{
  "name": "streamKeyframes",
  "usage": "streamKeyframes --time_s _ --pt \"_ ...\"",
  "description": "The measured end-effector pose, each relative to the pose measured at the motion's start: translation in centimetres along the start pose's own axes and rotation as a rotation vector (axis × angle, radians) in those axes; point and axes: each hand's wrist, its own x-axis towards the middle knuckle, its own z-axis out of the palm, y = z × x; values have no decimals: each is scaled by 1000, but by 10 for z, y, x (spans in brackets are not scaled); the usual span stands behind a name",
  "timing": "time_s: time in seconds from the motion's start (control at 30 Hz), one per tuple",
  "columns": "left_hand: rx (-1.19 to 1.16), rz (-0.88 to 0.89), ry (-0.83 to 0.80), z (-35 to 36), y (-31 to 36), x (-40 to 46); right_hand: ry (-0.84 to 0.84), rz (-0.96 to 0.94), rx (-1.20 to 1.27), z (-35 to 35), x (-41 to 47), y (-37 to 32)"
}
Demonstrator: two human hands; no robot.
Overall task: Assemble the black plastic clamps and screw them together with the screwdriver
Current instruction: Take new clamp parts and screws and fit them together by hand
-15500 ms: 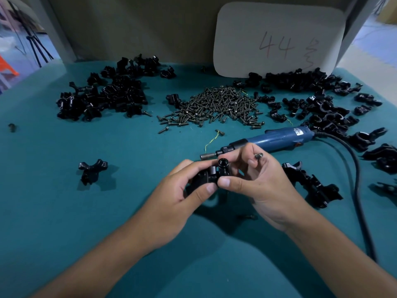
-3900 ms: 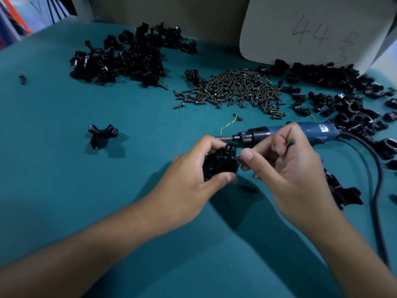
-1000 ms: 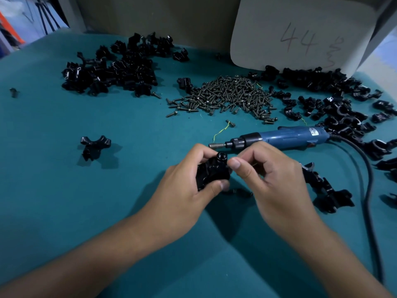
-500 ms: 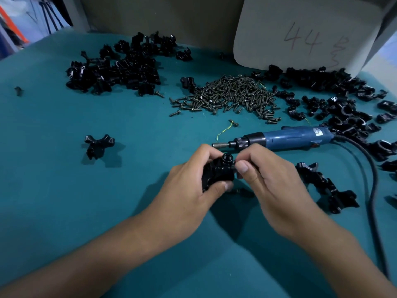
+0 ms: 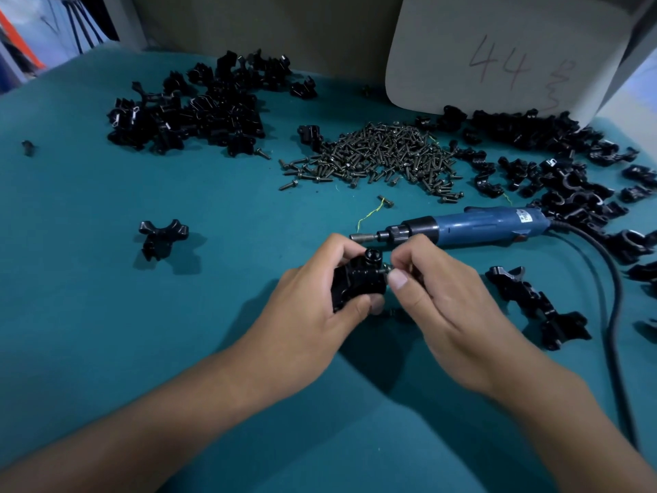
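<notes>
My left hand [image 5: 313, 311] grips a black plastic clamp [image 5: 357, 281] just above the teal table, thumb underneath and fingers curled over its top. My right hand [image 5: 441, 307] pinches a small screw [image 5: 386, 269] between thumb and forefinger at the clamp's right side. The blue electric screwdriver [image 5: 473, 225] lies on the table right behind my hands, its bit pointing left. A heap of loose screws [image 5: 384, 156] sits further back in the middle.
Piles of black clamp parts lie at the back left [image 5: 199, 108] and back right [image 5: 554, 161]. A single clamp part [image 5: 161, 238] rests at the left, two more [image 5: 533, 307] at the right beside the screwdriver's black cable [image 5: 611, 314]. A white board [image 5: 505, 55] leans at the back.
My right hand's thumb and forefinger have drawn slightly away from the clamp's side, so the screw now shows between them. The left hand keeps its hold.
</notes>
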Motion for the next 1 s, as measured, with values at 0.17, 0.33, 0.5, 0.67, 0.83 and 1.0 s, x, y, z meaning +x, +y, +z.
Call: streamKeyframes --time_s 0.17,0.33,0.5,0.67,0.83,1.0 --pt "40 34 -27 2 3 -3 -44 56 91 2 1 -1" --pt "0 -1 -20 1 2 -2 30 79 170 -6 1 1" --pt "-24 -9 5 0 -1 0 81 54 95 -6 4 0" --pt "-34 -12 -19 1 0 0 92 80 95 -2 4 -2" --pt "-17 9 2 -1 -1 0 113 49 65 -3 3 -1" --pt "-27 25 31 0 -2 3 157 59 1 -4 6 10"
